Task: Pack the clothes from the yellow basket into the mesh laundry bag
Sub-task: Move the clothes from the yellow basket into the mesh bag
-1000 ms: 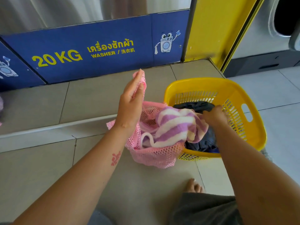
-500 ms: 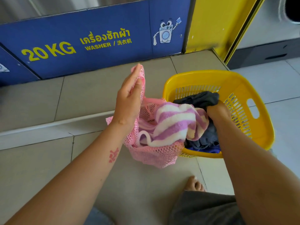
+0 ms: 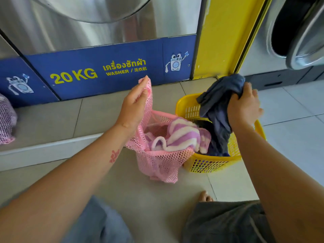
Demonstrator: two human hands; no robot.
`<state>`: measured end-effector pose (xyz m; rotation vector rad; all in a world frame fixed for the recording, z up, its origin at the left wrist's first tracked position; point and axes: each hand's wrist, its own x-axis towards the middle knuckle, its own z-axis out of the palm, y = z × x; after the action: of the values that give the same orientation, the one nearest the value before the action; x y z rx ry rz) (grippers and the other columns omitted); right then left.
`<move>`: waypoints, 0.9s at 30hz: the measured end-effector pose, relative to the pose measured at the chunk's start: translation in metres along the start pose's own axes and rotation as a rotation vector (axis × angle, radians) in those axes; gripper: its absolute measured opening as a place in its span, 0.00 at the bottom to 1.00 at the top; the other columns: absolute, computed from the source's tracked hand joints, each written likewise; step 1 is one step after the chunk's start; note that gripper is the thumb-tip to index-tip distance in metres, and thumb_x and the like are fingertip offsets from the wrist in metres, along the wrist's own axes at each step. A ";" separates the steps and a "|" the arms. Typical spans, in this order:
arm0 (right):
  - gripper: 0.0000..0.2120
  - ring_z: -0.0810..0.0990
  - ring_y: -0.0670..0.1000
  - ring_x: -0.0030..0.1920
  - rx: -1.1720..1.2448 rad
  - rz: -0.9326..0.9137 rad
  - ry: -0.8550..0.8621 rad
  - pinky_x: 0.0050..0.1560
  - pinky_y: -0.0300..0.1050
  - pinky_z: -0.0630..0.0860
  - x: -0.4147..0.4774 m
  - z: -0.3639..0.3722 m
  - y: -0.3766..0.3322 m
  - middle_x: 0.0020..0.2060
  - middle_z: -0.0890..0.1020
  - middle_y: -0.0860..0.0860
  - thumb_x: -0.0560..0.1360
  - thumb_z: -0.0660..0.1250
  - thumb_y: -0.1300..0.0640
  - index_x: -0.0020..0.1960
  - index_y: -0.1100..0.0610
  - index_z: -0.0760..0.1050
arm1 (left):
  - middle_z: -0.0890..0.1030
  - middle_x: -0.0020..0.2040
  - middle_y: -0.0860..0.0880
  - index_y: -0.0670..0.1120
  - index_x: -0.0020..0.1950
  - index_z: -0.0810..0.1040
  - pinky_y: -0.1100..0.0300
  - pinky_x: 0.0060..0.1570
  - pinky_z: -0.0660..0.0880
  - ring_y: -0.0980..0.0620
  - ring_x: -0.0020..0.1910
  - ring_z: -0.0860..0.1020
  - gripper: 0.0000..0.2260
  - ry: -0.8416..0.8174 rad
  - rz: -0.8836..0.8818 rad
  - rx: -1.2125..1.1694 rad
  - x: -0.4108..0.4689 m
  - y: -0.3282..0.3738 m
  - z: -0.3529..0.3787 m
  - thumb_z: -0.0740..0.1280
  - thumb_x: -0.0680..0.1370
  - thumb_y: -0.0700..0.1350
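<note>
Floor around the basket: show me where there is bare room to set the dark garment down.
Bare tile lies between the pink mesh bag and the blue washer panel, and right of the yellow basket. Crowded where bag meets basket, striped towel spilling across.

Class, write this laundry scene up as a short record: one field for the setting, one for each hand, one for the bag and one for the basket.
Setting: tiled floor in front of a 20 KG washer
Left hand: pinches the rim of the pink mesh bag, holding it open
Right hand: grips a dark blue garment above the yellow basket
Bag: holds a purple-and-white striped towel, spilling over its rim
Basket: more dark clothes inside
</note>
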<state>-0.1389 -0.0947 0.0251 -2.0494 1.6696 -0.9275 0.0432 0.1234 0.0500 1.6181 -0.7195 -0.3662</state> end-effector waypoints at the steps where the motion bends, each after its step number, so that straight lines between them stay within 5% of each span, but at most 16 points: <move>1: 0.16 0.72 0.63 0.61 -0.002 -0.015 0.019 0.57 0.58 0.65 0.000 -0.004 -0.005 0.60 0.73 0.59 0.76 0.55 0.54 0.64 0.53 0.68 | 0.66 0.75 0.56 0.50 0.74 0.69 0.79 0.62 0.58 0.69 0.69 0.61 0.19 -0.009 0.004 -0.004 0.000 0.002 -0.001 0.59 0.83 0.42; 11: 0.11 0.69 0.59 0.58 0.113 -0.017 0.212 0.56 0.52 0.61 -0.021 -0.004 -0.029 0.56 0.72 0.56 0.75 0.57 0.51 0.53 0.54 0.73 | 0.64 0.71 0.63 0.51 0.75 0.67 0.83 0.57 0.59 0.81 0.61 0.62 0.19 -0.132 0.040 -0.054 0.014 0.007 0.003 0.59 0.83 0.44; 16: 0.13 0.70 0.58 0.57 0.363 -0.167 0.341 0.59 0.54 0.65 -0.032 -0.020 -0.073 0.56 0.74 0.55 0.73 0.57 0.53 0.50 0.58 0.75 | 0.64 0.75 0.61 0.55 0.75 0.67 0.79 0.61 0.58 0.71 0.70 0.60 0.19 -0.126 0.014 -0.087 0.021 0.003 -0.002 0.58 0.83 0.47; 19: 0.15 0.73 0.60 0.52 0.479 -0.313 0.346 0.54 0.59 0.68 -0.045 -0.026 -0.100 0.49 0.77 0.59 0.73 0.55 0.53 0.49 0.63 0.75 | 0.65 0.73 0.63 0.53 0.75 0.67 0.82 0.58 0.60 0.78 0.64 0.63 0.19 -0.129 0.002 -0.110 0.022 0.005 -0.001 0.59 0.83 0.47; 22: 0.12 0.72 0.58 0.48 0.421 -0.467 0.260 0.49 0.55 0.66 -0.063 -0.016 -0.106 0.44 0.77 0.58 0.72 0.57 0.53 0.47 0.59 0.73 | 0.67 0.72 0.62 0.51 0.74 0.69 0.79 0.61 0.63 0.77 0.62 0.65 0.18 -0.094 -0.024 -0.185 0.023 0.007 0.002 0.59 0.83 0.46; 27: 0.16 0.75 0.59 0.51 -0.169 -0.740 -0.206 0.53 0.56 0.66 -0.100 0.043 -0.067 0.46 0.81 0.51 0.70 0.61 0.48 0.56 0.48 0.75 | 0.70 0.73 0.58 0.50 0.73 0.69 0.72 0.67 0.62 0.66 0.70 0.66 0.17 -0.063 -0.015 -0.205 0.024 0.009 -0.003 0.58 0.84 0.44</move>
<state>-0.0708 0.0123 0.0087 -2.8358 0.8969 -0.7409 0.0612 0.1098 0.0636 1.4238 -0.6945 -0.4880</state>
